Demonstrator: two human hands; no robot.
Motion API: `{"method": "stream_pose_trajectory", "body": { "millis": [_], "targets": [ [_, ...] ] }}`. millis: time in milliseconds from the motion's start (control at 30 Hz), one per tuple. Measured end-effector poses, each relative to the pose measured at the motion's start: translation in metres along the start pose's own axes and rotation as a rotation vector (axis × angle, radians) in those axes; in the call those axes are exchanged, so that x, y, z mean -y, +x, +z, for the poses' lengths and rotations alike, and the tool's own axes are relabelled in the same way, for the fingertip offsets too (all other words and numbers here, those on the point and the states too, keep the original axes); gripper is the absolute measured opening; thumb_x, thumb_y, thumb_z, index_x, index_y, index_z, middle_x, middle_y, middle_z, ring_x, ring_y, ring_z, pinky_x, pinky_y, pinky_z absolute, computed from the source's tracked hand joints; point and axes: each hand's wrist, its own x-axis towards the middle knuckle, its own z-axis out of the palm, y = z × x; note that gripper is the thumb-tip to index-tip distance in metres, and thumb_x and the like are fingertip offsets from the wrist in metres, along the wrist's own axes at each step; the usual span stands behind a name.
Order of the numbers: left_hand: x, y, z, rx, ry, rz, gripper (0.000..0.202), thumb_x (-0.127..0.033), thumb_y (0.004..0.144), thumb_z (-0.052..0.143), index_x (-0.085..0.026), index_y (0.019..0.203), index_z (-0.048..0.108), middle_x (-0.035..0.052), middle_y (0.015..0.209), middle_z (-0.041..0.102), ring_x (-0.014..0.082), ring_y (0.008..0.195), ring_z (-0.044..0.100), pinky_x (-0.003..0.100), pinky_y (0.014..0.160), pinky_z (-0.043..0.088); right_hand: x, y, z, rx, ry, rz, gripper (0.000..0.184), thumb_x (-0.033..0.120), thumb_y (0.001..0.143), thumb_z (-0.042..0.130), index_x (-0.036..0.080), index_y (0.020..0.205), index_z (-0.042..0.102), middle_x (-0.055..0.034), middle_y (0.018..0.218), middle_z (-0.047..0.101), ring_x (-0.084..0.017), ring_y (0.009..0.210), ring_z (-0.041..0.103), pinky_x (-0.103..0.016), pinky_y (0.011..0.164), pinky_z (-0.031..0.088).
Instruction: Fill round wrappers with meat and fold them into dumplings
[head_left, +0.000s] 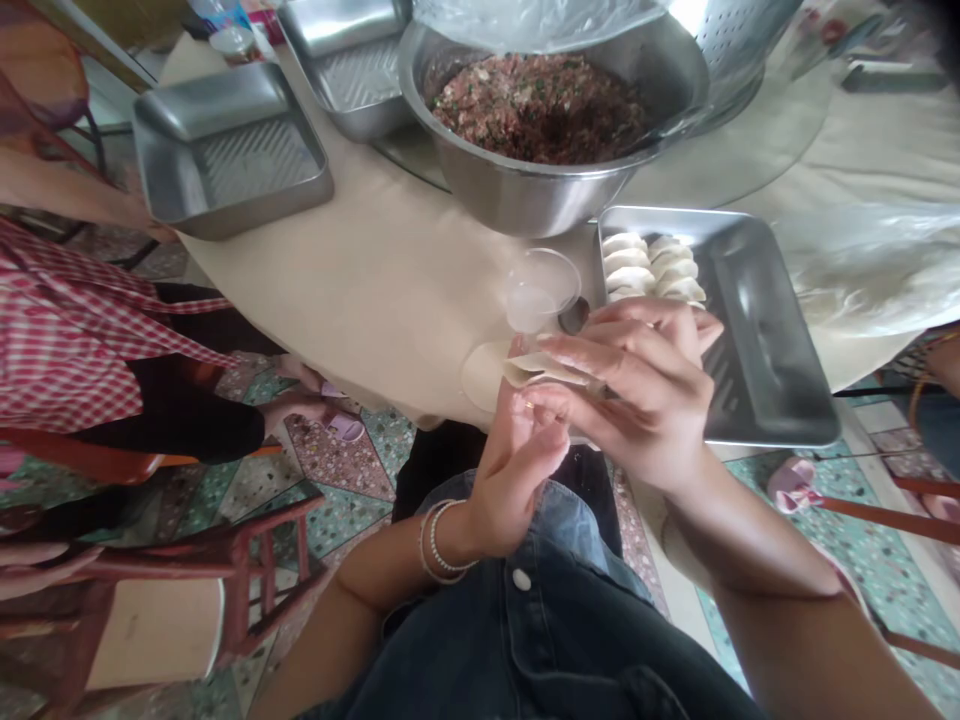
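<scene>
My left hand point(517, 470) and my right hand point(637, 390) meet over the table's near edge, both pinched on a folded dumpling wrapper point(544, 368). More round wrappers point(484, 372) lie stacked on the table just left of my fingers. Right behind my hands stands a small clear plastic cup point(540, 288). Several finished dumplings point(652, 268) lie in rows at the far left end of a steel tray point(765, 350) under my right hand. A large steel bowl point(525, 190) of minced meat filling point(540, 105) stands beyond the cup.
Two steel trays point(225, 150) point(352, 70) sit at the table's far left, and a colander point(742, 40) is behind the bowl. A person in a red checked shirt point(67, 320) sits to the left. Red wooden chairs point(247, 560) stand on the tiled floor.
</scene>
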Motion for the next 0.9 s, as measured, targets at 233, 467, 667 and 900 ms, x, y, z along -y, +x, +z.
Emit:
{"method": "stream_pose_trajectory", "body": {
  "millis": [233, 467, 667, 900],
  "targets": [
    [0.0, 0.003, -0.007, 0.16, 0.171, 0.172, 0.063, -0.012, 0.094, 0.05, -0.044, 0.145, 0.032, -0.0071, 0.153, 0.04, 0.0149, 0.144, 0.032, 0.033, 0.12, 0.03, 0.002, 0.003, -0.007, 0.054, 0.001, -0.008, 0.01, 0.028, 0.083, 0.07, 0.03, 0.093, 0.07, -0.001, 0.091, 0.06, -0.024, 0.1, 0.054, -0.045, 0.09, 0.032],
    [0.0, 0.005, -0.018, 0.105, 0.302, 0.235, 0.052, -0.012, 0.091, 0.055, -0.034, 0.139, 0.048, 0.0001, 0.148, 0.049, 0.0184, 0.134, 0.049, 0.032, 0.111, 0.044, -0.004, 0.009, -0.009, 0.082, 0.014, 0.013, 0.04, 0.042, 0.079, 0.072, 0.031, 0.117, 0.065, -0.0054, 0.115, 0.057, -0.028, 0.109, 0.051, -0.048, 0.092, 0.035],
    [-0.006, 0.011, -0.027, 0.082, 0.466, 0.241, 0.061, -0.014, 0.088, 0.06, -0.035, 0.143, 0.042, 0.0025, 0.14, 0.057, 0.0194, 0.132, 0.051, 0.037, 0.112, 0.044, -0.007, 0.01, -0.009, 0.142, 0.213, 0.012, 0.013, 0.027, 0.082, 0.07, 0.032, 0.094, 0.073, -0.0023, 0.102, 0.058, -0.024, 0.105, 0.052, -0.048, 0.092, 0.036],
    [-0.015, 0.016, -0.032, 0.037, 0.617, 0.155, 0.04, -0.022, 0.085, 0.066, -0.026, 0.124, 0.063, 0.0057, 0.122, 0.069, 0.0202, 0.114, 0.065, 0.034, 0.094, 0.057, -0.006, 0.012, -0.012, 0.194, 0.228, -0.012, 0.017, 0.032, 0.084, 0.067, 0.031, 0.1, 0.071, -0.0028, 0.102, 0.062, -0.024, 0.109, 0.05, -0.048, 0.094, 0.036]
  ]
}}
